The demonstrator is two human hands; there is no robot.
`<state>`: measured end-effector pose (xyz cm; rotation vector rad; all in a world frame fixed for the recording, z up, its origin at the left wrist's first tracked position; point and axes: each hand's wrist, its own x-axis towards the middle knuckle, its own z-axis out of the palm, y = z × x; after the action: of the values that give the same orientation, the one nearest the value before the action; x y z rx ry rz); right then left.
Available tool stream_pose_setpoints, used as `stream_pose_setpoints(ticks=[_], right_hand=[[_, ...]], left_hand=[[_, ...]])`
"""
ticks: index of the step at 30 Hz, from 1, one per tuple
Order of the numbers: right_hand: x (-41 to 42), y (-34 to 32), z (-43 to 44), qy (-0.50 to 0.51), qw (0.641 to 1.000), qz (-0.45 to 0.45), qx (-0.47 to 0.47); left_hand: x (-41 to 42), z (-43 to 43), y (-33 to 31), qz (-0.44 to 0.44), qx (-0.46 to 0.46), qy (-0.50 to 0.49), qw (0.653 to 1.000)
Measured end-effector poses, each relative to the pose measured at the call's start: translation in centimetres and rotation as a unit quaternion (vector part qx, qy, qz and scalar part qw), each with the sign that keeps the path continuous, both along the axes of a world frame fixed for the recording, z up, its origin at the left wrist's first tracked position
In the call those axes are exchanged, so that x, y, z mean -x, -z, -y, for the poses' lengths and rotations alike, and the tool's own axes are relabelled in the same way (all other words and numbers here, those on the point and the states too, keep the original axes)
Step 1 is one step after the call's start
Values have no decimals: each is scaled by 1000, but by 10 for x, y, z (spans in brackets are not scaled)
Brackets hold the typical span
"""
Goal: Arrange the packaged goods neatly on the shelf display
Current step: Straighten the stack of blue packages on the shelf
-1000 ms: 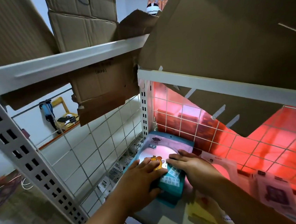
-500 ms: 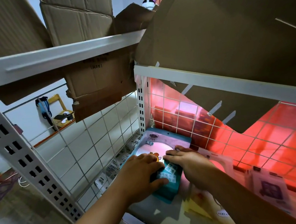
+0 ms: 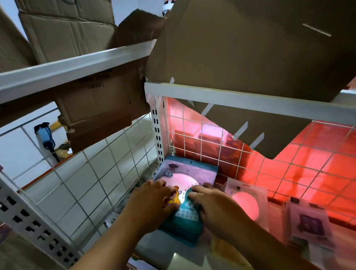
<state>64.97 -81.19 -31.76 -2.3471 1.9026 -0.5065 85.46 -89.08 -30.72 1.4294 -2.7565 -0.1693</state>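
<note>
A stack of teal packages (image 3: 180,224) lies in the back left corner of the white shelf (image 3: 186,266). The top one (image 3: 190,173) has a lavender face with a pale circle and an orange cartoon figure. My left hand (image 3: 151,201) lies over the stack's left side, thumb curled against the front teal package. My right hand (image 3: 215,208) grips that package from the right, fingertips hooked over its upper edge. The hands hide the middle of the stack.
Right of the stack stand a clear package with a pink circle (image 3: 245,202) and a purple one (image 3: 309,226); a yellow package (image 3: 224,246) lies under my right forearm. White wire mesh (image 3: 102,175) closes the left side and back. Cardboard boxes (image 3: 250,39) overhang the shelf above.
Both hands stay on the teal stack in the corner. My right fingertips have curled over the front package's upper edge, and the view has shifted slightly.
</note>
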Motion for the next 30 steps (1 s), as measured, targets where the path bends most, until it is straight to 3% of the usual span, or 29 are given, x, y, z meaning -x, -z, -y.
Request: stream_pose_setpoints(ticks=[4,9,22,30], right_hand=[[-10,12,-15,161,968,180,-66],[-32,19,-16,252,918,284,-113],[-86,11,-13,358,815,444,-106],[-96,11,-8,362,804,454,-126]], left_hand=[[6,3,-6,-49,-40,-54,997],[9,19,-5,-80,-114,-143,980],[-9,39,5,-173,-232,-75,954],[-17,47,9,-237,-293,-82,923]])
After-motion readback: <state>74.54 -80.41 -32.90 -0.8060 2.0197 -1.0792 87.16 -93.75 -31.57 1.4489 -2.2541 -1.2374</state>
